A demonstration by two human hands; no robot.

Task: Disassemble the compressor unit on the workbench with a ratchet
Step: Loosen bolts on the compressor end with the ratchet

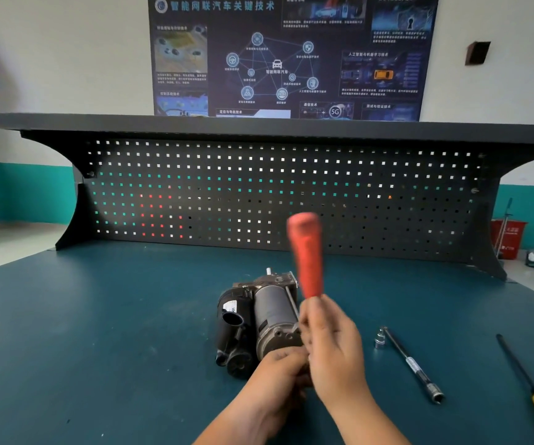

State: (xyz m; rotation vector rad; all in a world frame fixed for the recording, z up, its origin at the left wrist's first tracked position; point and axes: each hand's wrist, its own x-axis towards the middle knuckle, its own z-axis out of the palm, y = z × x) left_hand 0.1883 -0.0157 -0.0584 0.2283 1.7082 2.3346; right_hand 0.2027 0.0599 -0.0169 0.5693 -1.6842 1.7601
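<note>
Compressor unit (259, 316) just beyond left hand (278, 370), ratchet (305, 255) in right hand (333, 345)

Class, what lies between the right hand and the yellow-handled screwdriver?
A black extension bar, with a small socket beside its far end; head view.

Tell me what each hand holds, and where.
Right hand grips the ratchet low on its red handle. Left hand curls at the compressor's near end; its hold is hidden.
</note>
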